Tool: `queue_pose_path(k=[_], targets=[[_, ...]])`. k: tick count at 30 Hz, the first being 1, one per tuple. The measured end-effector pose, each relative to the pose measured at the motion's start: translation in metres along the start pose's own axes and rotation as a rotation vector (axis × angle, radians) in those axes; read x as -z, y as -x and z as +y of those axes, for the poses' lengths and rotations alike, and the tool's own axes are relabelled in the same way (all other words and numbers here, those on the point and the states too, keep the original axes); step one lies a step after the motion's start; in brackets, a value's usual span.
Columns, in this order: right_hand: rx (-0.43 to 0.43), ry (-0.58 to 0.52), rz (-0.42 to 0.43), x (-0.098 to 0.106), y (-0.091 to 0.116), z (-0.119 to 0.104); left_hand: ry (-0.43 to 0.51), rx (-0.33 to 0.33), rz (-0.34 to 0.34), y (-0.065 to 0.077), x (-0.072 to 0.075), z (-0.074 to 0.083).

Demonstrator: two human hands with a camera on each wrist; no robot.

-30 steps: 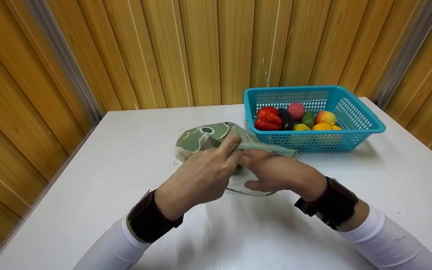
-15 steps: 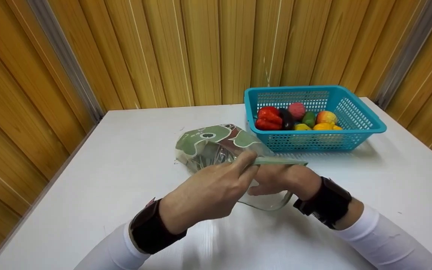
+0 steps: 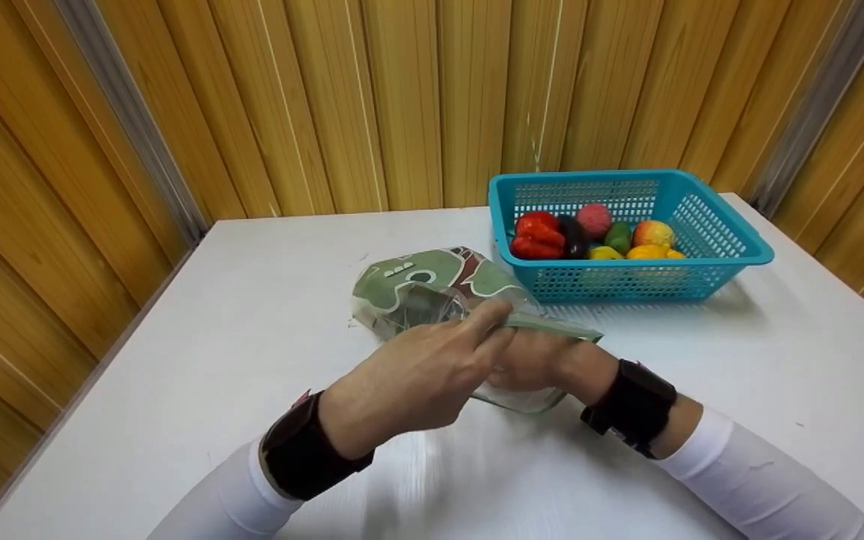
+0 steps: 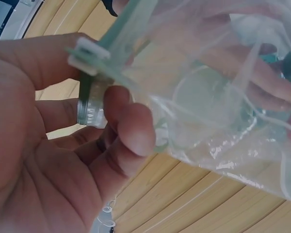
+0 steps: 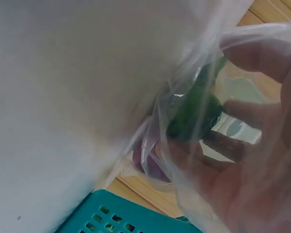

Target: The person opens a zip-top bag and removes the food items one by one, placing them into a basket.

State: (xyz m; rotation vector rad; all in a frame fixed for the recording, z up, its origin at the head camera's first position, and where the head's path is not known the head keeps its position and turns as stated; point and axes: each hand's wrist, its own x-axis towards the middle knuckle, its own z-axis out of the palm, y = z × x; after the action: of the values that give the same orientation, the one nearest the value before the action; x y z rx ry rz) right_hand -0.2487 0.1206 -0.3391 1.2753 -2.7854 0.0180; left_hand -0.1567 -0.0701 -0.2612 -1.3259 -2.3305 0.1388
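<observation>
A clear zip bag [image 3: 432, 274] with a green cartoon print lies tilted on the white table. My left hand [image 3: 417, 375] pinches the green-edged rim of its mouth; in the left wrist view a white zip slider [image 4: 89, 52] sits by the thumb. My right hand [image 3: 533, 360] reaches inside the bag, partly hidden by the rim and the left hand. Through the film in the right wrist view, a dark green pepper [image 5: 196, 114] lies at the right fingertips, with the thumb apart from it. Beside the pepper is a purple-red rounded thing [image 5: 153, 158].
A blue perforated basket [image 3: 717, 262] stands at the back right, close to the bag. It holds a red bell pepper [image 3: 537, 236], an eggplant [image 3: 572, 238], a pink ball-like thing [image 3: 593, 221] and several other fruits and vegetables. A wood-panelled wall [image 3: 402, 105] rises behind the table.
My left hand has drawn the bag's rim right and toward me, uncovering more of the print. After that, my right hand has slid farther left and deeper into the bag.
</observation>
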Motion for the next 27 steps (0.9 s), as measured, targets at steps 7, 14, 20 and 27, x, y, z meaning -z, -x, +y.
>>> queue_pose_path(k=[7,14,20,27], targets=[[0.128,0.092,0.029,-0.004,-0.003,0.004,0.005,0.018,0.016,0.0,-0.003,-0.003],[0.057,-0.058,-0.09,-0.001,-0.007,0.003,0.015,0.028,-0.003,0.001,-0.002,-0.005],[0.095,-0.071,-0.029,0.001,-0.005,0.003,0.03,0.04,-0.02,0.001,-0.001,-0.007],[0.025,-0.038,0.019,0.018,0.001,-0.002,0.051,0.044,-0.008,0.0,-0.001,-0.012]])
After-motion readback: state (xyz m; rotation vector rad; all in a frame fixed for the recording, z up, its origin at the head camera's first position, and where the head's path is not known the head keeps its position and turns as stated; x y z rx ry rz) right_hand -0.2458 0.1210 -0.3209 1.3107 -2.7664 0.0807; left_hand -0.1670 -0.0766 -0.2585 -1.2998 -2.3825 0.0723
